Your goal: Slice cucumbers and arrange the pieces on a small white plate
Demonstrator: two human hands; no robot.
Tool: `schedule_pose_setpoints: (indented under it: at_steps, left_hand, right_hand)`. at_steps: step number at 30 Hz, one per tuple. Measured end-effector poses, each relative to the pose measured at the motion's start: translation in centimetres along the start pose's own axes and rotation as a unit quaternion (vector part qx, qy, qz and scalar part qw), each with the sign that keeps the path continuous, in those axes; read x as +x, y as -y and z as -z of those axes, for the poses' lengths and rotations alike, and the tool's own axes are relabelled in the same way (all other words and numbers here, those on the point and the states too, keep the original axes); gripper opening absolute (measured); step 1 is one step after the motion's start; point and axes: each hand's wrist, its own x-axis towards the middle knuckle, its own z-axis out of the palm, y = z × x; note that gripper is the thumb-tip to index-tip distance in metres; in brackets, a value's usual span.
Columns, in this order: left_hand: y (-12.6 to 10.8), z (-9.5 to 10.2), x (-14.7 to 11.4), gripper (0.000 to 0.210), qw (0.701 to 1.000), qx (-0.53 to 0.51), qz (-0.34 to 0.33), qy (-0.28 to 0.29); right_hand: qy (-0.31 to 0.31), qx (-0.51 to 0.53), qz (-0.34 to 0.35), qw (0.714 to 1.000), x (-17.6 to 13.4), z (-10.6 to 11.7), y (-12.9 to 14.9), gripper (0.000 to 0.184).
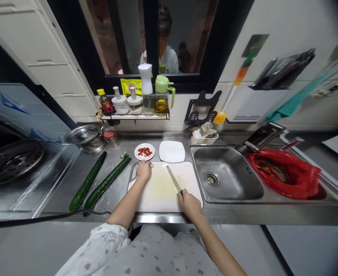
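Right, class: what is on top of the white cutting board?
A knife in the right hand, its blade over the board; a faint greenish stain; and a small green piece beside the left hand, near the far edge. What lies beneath either hand is covered.

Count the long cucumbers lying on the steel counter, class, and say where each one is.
2. One long cucumber lies on the left; the other cucumber lies between it and the cutting board.
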Motion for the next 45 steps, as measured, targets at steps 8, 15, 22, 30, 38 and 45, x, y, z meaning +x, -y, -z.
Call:
schedule_pose_setpoints:
  at_steps: [8,15,22,30,38,45]
  left_hand:
    - [0.2,-0.2,0.6,0.025,1.000,-0.006,-0.018,0.000]
    - [-0.1,0.1,0.5,0.019,1.000,-0.006,-0.024,-0.012]
    - [-0.3,0.1,0.4,0.014,0.997,-0.070,0.011,-0.010]
    - [0.2,-0.5,-2.7,0.020,0.975,-0.207,0.073,0.040]
    - [0.3,-1.6,-6.2,0.020,0.973,-0.208,0.067,0.067]
    - [0.6,-1.3,-7.3,0.022,0.992,-0.115,0.048,0.027]
  right_hand:
    - [0.008,-0.004,0.003,1.000,0.1,0.2,0.0,0.036]
    - [0.005,-0.005,0.014,1.000,0.4,0.0,-0.3,0.036]
    - [0.000,-0.011,0.021,1.000,0.4,-0.2,-0.4,0.036]
    - [0.010,-0.015,0.025,1.000,0.3,0.4,-0.5,0.037]
    - [0.001,-0.028,0.046,0.999,0.3,1.0,-1.1,0.038]
    - [-0.004,-0.044,0.086,0.995,-1.0,1.4,-1.8,0.040]
